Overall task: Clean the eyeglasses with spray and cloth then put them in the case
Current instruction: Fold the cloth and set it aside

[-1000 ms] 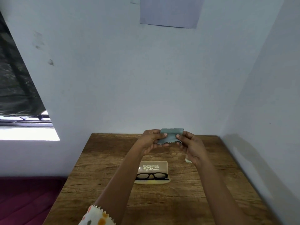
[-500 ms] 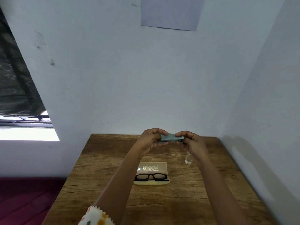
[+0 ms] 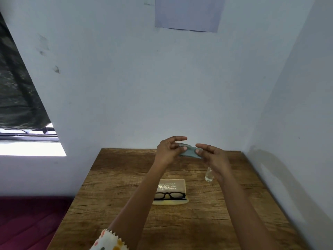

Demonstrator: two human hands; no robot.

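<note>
Nearest me on the wooden bench (image 3: 111, 210), one open case (image 3: 171, 193) cradles one pair of black eyeglasses (image 3: 170, 195). Beyond it, to the right, stands one small clear spray bottle (image 3: 209, 175), partly hidden by my wrist. Farthest, above the bench, I hold one grey-green cloth (image 3: 188, 152) between my two hands: left hand (image 3: 168, 152) and right hand (image 3: 213, 156), each grip pinching one end.

small grey-green cloth (image 3: 188, 152) held aloft, black eyeglasses (image 3: 170, 195) in open beige case (image 3: 171, 193), clear spray bottle (image 3: 209, 175) upright
</note>
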